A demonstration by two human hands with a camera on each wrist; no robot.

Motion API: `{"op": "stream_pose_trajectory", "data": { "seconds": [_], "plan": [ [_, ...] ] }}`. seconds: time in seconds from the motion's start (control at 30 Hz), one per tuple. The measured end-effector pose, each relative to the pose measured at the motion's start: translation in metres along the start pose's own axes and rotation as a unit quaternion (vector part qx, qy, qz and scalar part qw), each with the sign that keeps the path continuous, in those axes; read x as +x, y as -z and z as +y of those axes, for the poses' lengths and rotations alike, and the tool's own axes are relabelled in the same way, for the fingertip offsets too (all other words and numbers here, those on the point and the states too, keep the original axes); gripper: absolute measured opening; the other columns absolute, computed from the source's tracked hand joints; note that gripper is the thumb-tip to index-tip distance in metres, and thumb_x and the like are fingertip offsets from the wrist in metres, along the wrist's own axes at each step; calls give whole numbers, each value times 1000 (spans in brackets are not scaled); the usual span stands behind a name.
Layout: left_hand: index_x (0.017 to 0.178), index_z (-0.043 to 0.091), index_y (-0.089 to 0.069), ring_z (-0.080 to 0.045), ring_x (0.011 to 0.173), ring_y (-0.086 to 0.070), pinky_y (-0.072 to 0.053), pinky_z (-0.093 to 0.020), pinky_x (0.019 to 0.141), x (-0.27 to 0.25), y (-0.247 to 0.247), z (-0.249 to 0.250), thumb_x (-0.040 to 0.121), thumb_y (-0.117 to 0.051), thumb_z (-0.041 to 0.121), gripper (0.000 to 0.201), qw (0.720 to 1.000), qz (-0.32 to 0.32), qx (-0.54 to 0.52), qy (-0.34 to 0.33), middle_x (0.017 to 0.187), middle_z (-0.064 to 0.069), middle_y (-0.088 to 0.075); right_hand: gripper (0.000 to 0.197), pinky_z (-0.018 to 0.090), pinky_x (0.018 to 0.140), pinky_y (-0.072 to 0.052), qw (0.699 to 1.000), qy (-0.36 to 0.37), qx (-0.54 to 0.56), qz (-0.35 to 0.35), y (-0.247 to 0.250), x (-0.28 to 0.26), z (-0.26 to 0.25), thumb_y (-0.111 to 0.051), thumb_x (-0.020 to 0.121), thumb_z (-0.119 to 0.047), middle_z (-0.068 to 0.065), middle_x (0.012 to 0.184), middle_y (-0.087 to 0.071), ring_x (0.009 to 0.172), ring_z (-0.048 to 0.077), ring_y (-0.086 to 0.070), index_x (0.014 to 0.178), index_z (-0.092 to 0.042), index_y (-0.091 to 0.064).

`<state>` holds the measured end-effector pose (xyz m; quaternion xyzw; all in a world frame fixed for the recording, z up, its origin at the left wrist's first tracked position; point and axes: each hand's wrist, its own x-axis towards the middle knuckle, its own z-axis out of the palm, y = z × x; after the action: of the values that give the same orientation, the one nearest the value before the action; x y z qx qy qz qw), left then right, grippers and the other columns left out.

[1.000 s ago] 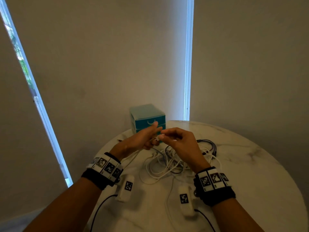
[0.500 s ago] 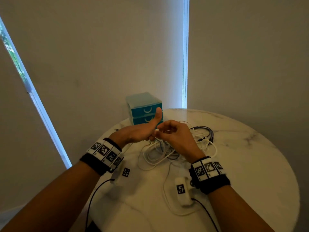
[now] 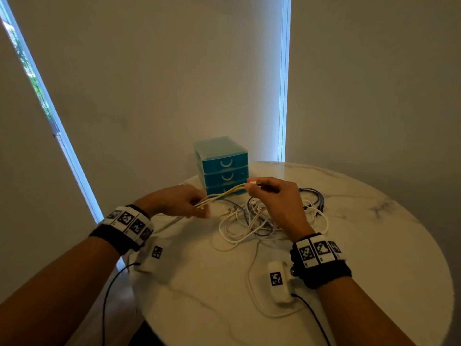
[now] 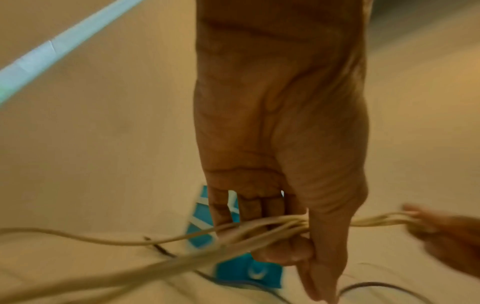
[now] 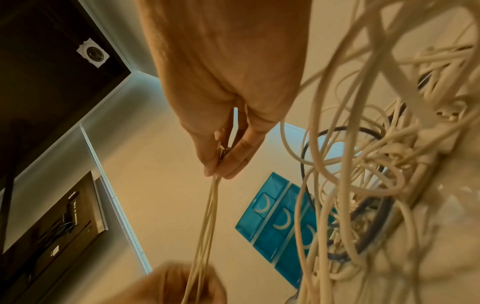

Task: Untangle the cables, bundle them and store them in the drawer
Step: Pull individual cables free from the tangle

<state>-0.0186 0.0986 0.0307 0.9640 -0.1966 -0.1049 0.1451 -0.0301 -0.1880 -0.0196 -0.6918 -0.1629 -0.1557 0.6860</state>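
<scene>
Head view shows both hands raised a little above a round marble surface (image 3: 374, 258), with several strands of a white cable (image 3: 222, 195) stretched taut between them. The strands run side by side as a short folded bundle, their long axis going from the left hand (image 3: 174, 199), which sits lower and nearer the left edge, up and to the right to the right hand (image 3: 277, 196), which is held higher in front of the drawer unit (image 3: 223, 163). The right grip is a pinch: thumb and fingertips closed on one end of the bundle, where a small white plug end pokes out toward the drawers. From the right wrist view the strands (image 5: 207, 226) leave the pinched fingertips (image 5: 233, 156) and run straight to the other hand (image 5: 168, 286), which is blurred. From the left wrist view the left grip is curled round the strands (image 4: 259, 228), fingers (image 4: 285, 251) folded under them; loose lengths trail off to the left, blurred. Beneath and behind the right hand a tangled pile of cables (image 3: 262, 221) lies near the middle of the surface toward its far edge, white loops mixed with a dark blue one (image 3: 316, 198). One white strand trails from the pile toward the near edge. The teal drawer unit stands at the far left edge, its three drawers shut, handles facing the person.
</scene>
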Motion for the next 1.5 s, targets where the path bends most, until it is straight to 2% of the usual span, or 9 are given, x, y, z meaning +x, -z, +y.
{"op": "stream_pose_trajectory", "data": {
  "seconds": [0.27,0.53,0.7,0.83,1.0,1.17,1.3,1.4,1.5],
  "plan": [
    [71,36,-80,3,70,-66,-46,-19,69,-88,14,-144,86,-87,38,16,975,52,63,208,71,17,-74,22,40,94,-65,999,0,-8,43,5,6,5,-87,90,-30,-6,95,-84,92,12,-80,111,-22,-85],
    [79,26,-78,-24,70,-67,-56,-41,70,-87,44,-167,89,-87,24,14,895,400,53,187,74,-2,-72,24,25,83,-62,1000,9,-2,-12,-23,-4,7,-86,90,-29,-7,94,-84,91,10,-80,113,-22,-85],
    [130,9,-71,-35,104,-72,-62,-48,92,-45,22,-160,84,-74,-14,52,940,185,-64,281,119,-17,-72,24,33,88,-66,1000,-8,-12,13,-11,-2,9,-88,89,-29,-7,94,-84,90,12,-80,111,-20,-85],
    [115,14,-75,-14,92,-70,-56,-33,91,-2,9,-69,88,-57,-12,41,916,380,-90,92,111,-5,-78,21,35,90,-66,998,2,-57,8,-7,1,12,-88,88,-30,-10,90,-83,88,9,-80,107,-22,-86],
    [121,26,-74,-9,101,-73,-52,-30,98,38,-13,65,116,-35,42,42,927,250,-274,-55,99,2,-80,20,32,90,-64,997,13,-75,-11,-5,0,10,-87,90,-31,-10,93,-83,90,6,-79,108,-24,-86],
    [107,8,-73,-4,47,-48,-39,-23,50,80,-29,99,100,-6,82,100,938,96,-334,17,56,9,-55,18,16,82,-58,989,43,-143,8,8,6,11,-85,91,-33,-13,91,-82,87,-1,-76,107,-26,-86],
    [73,18,-65,0,59,-60,-51,-32,74,108,-44,96,98,-18,87,87,936,139,-324,2,61,10,-63,21,17,82,-58,983,53,-173,24,13,10,16,-85,90,-35,-14,91,-82,87,-1,-76,108,-25,-86],
    [97,25,-82,-18,110,-74,-52,-49,111,120,-58,89,86,-36,98,86,918,119,-379,-14,103,1,-80,26,24,88,-62,985,43,-165,29,15,11,19,-84,91,-37,-15,97,-82,91,-1,-76,114,-25,-84],
    [115,20,-80,-24,101,-76,-56,-38,109,113,-57,85,95,-41,87,80,877,147,-456,-42,95,-8,-79,32,26,88,-64,992,19,-115,51,19,12,18,-86,90,-36,-12,104,-82,96,3,-78,119,-24,-81]
  ]
}}
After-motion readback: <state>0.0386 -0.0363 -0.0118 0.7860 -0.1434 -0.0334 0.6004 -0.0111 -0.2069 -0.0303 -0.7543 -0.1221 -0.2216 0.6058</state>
